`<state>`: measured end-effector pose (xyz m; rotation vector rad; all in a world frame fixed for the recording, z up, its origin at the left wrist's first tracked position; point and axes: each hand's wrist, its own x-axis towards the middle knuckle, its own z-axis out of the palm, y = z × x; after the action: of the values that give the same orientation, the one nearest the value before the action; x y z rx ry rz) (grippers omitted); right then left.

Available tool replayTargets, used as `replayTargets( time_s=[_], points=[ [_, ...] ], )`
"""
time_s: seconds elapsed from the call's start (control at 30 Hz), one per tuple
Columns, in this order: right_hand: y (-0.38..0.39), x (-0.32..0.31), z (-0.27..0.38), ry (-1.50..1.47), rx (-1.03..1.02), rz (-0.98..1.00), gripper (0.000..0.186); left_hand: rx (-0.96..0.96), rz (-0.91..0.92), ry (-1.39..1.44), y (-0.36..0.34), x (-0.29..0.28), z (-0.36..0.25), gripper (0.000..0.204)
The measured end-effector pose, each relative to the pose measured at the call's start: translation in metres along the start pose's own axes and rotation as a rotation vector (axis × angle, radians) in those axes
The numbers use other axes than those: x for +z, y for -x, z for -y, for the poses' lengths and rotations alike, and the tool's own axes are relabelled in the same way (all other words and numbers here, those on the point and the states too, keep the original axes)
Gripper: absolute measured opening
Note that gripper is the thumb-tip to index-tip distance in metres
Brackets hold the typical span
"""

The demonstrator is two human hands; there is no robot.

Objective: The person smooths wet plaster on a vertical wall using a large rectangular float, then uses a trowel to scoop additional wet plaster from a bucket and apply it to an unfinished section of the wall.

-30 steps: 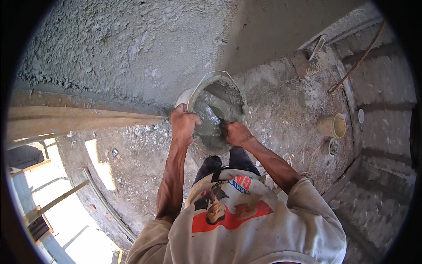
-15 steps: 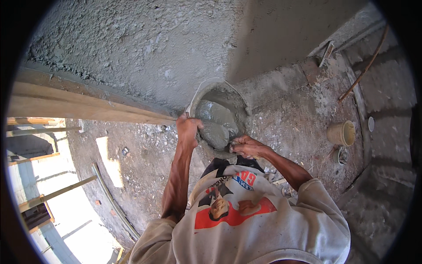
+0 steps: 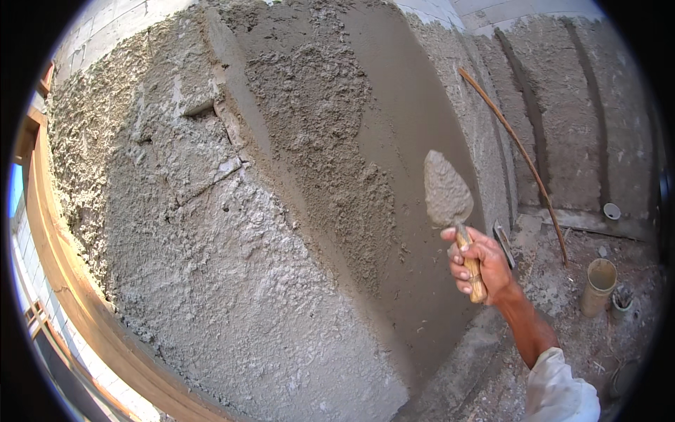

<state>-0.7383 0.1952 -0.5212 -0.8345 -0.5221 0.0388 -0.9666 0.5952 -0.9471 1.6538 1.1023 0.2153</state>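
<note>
My right hand [image 3: 485,266] is closed round the wooden handle of a pointed trowel [image 3: 447,190]. Wet grey mortar covers its blade, which is raised tip up in front of the wall. Behind it is a smooth, damp band of plaster [image 3: 415,105]. Left of that band the mortar is dark and rough [image 3: 316,119], and farther left the wall coat [image 3: 260,323] is paler and lumpy. My left hand is out of view, and so is the bucket of mortar.
A bent wooden stick [image 3: 517,141] leans at the wall corner on the right. Below it, a beige bucket [image 3: 598,287] stands on the debris-strewn floor beside a smaller container [image 3: 622,299]. Timber boards [image 3: 77,260] edge the wall at the left. Pale blocks [image 3: 119,28] show along the top.
The view has swung up from the mortar bucket to the wall. My right hand has lifted the trowel, loaded with mortar, out of the bucket. My left hand has left the view.
</note>
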Motion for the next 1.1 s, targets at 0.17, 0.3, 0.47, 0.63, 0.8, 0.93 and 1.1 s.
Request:
replayTargets(
  time_s=[0.17,0.3,0.47,0.63,0.8,0.93,1.1],
  points=[
    [-0.149,0.025,0.13,0.309,-0.784,-0.333,0.035,0.08,-0.026,-0.179,-0.004,-0.001,-0.021,0.004],
    [-0.255,0.026,0.236,0.596,-1.167,-0.736,0.025,0.112,-0.039,-0.267,-0.012,0.017,-0.041,0.005],
    [-0.356,0.074,0.273,0.801,-1.6,-1.337,0.033,0.106,-0.109,-0.347,-0.016,0.013,-0.049,0.006],
    [-0.429,0.142,0.156,1.267,-0.594,0.101,0.036,0.147,-0.158,-0.399,-0.018,0.019,-0.006,0.007],
    [-0.164,0.089,-0.133,0.836,-0.113,0.857,0.026,0.611,-0.451,-0.612,0.001,-0.036,0.1,0.009],
    [0.06,-0.048,-0.295,1.213,0.644,0.9,0.034,-0.035,-0.194,0.318,0.048,0.017,0.088,0.008],
    [0.242,-0.071,-0.368,1.515,0.797,1.016,0.03,0.023,-0.066,0.464,0.062,-0.008,0.049,0.01]
  ],
)
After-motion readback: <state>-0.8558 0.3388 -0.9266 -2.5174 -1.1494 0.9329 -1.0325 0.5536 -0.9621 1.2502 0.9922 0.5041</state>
